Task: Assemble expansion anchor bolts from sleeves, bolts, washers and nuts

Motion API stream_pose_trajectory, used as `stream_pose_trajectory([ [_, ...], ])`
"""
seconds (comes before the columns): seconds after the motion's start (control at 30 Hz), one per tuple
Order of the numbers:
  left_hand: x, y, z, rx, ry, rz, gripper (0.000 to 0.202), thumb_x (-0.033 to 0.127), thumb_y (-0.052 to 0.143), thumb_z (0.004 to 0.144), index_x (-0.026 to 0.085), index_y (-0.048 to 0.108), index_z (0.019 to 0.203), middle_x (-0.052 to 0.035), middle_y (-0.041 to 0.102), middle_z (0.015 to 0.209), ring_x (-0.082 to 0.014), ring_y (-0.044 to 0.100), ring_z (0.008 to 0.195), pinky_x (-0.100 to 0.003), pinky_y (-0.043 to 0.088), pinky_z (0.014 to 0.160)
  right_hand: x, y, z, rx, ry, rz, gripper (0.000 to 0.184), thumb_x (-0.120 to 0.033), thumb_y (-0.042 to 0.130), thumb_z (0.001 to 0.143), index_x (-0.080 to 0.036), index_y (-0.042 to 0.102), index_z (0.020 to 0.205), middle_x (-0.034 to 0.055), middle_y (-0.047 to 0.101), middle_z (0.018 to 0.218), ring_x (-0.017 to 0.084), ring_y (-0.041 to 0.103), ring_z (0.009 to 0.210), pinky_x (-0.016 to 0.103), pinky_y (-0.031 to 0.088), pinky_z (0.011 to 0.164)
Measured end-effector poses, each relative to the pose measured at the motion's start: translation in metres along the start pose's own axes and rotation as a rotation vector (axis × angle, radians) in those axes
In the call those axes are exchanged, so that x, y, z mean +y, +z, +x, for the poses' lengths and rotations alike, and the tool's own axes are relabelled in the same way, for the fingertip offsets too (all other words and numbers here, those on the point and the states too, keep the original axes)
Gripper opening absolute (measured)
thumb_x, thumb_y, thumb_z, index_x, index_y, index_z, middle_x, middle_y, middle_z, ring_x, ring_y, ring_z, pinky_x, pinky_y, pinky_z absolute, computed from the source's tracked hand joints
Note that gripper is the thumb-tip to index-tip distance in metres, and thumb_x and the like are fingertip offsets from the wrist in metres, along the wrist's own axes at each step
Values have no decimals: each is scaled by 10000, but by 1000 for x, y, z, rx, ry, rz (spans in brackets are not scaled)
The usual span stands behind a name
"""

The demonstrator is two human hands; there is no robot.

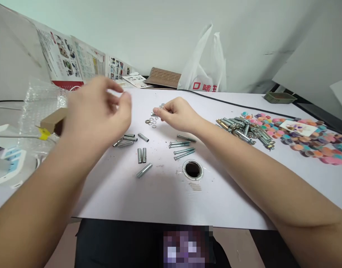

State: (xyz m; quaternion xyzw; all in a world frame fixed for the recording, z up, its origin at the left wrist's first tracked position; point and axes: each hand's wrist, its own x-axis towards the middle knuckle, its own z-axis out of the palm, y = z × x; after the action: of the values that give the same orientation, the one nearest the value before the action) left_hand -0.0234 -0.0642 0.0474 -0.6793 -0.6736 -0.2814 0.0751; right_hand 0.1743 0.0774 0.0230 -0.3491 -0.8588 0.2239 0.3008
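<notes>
My left hand (100, 109) is raised over the left part of the table, blurred by motion. Its thumb and curled forefinger are apart, with nothing visible between them. Below it lie several metal sleeves (143, 137), among them an upright-looking pair (142, 155) and a single sleeve (144, 170). My right hand (176, 113) is closed in a pinch at the middle of the table; what its fingertips hold is too small to make out. Washers (153, 121) lie just by its thumb, and small nuts (162, 105) sit behind, partly hidden. Several long bolts (183, 150) rest below my right wrist.
A pile of bolts and anchors (245, 130) lies at right on a colourful dotted print (307, 139). A round cable hole (193, 169) opens in the white table. Behind are a plastic bag (206, 69), a black cable (229, 102), a green tray (279, 98); bubble wrap (34, 111) is left.
</notes>
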Motion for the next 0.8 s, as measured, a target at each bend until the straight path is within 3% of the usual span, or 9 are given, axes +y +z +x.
stream_pose_trajectory([
  [0.07,14,20,53,-26,40,29,712,475,193,991,-31,676,1121,-54,714,1045,-235,668,1067,-400,486,931,2,-5,0,-12,43,49,517,-495,529,940,-158,497,549,-30,305,504,90,274,517,281,264,562],
  [0.1,21,31,70,-77,63,-4,572,518,356,968,96,731,1060,-67,753,925,-237,704,926,-382,531,859,3,-7,0,-26,58,58,510,-496,511,948,-150,528,573,-27,332,506,91,295,516,281,271,561],
  [0.17,30,50,86,-215,123,-171,545,484,310,997,164,737,888,-33,736,760,-173,687,726,-270,499,679,3,-11,-2,-73,74,45,492,-461,463,973,-140,554,610,-9,417,532,99,362,535,280,291,567],
  [0.27,30,71,76,-272,154,-275,471,434,379,972,171,673,715,-21,651,614,-152,582,580,-276,394,569,1,-23,-8,-225,122,-24,418,-390,448,973,-149,541,644,9,510,590,111,421,563,278,331,574],
  [0.33,25,78,65,-290,131,-334,374,447,436,944,193,689,839,4,654,640,-144,556,566,-276,384,568,2,-39,-17,-334,186,-115,419,-412,436,975,-160,529,653,10,511,596,112,406,541,284,336,550],
  [0.43,14,79,59,-287,-12,-315,337,479,490,907,212,686,968,18,661,639,-155,569,578,-282,394,584,15,-73,-33,-293,306,-290,421,-505,437,966,-176,604,764,37,570,667,135,451,560,303,343,546],
  [0.57,1,83,67,-279,-113,-257,272,418,526,862,220,695,942,6,701,712,-180,625,671,-294,407,613,50,-110,-56,-192,531,-558,359,-478,471,954,-191,615,791,74,637,705,161,498,569,342,368,567],
  [0.67,0,88,69,-243,-117,-268,244,372,525,844,219,704,907,0,712,737,-178,629,669,-295,419,623,74,-119,-71,-169,676,-690,359,-484,479,944,-198,597,761,90,647,694,180,510,558,363,366,563],
  [0.8,8,86,65,-207,-101,-309,218,330,538,822,212,713,878,-1,703,695,-172,629,642,-292,438,640,86,-110,-79,-155,702,-722,341,-499,530,899,-190,646,816,122,679,776,218,581,647,368,377,576],
])
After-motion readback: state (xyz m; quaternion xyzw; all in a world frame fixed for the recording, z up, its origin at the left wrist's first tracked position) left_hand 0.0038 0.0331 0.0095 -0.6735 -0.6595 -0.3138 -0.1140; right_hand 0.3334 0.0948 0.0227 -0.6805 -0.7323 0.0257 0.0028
